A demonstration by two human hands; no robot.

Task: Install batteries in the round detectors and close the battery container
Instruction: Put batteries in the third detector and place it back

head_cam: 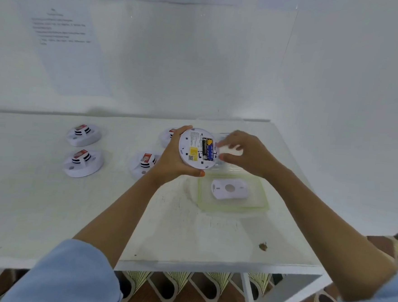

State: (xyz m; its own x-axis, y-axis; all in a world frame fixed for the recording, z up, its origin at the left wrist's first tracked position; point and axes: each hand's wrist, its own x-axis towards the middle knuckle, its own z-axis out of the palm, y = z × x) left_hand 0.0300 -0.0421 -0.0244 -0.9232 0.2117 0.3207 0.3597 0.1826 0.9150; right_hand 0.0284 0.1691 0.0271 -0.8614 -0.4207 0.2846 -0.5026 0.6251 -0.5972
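Note:
My left hand (172, 158) grips a round white detector (193, 150) tilted up with its back toward me. Its open battery bay (207, 149) shows blue batteries beside a yellow label. My right hand (245, 154) is at the detector's right edge, pinching a small white piece (231, 150) that is blurred; it looks like the battery cover. Behind my right hand stands a clear plastic battery container (227, 167), mostly hidden. Its clear green-rimmed lid (260, 202) lies flat in front, with a white mounting plate (229, 188) on it.
Four more round detectors sit face up on the white table: two at the left (83, 134) (83, 162), one in the middle (143, 164), one behind my left hand (167, 136). A printed sheet (62, 30) hangs on the wall. The table's right edge (308, 186) is close.

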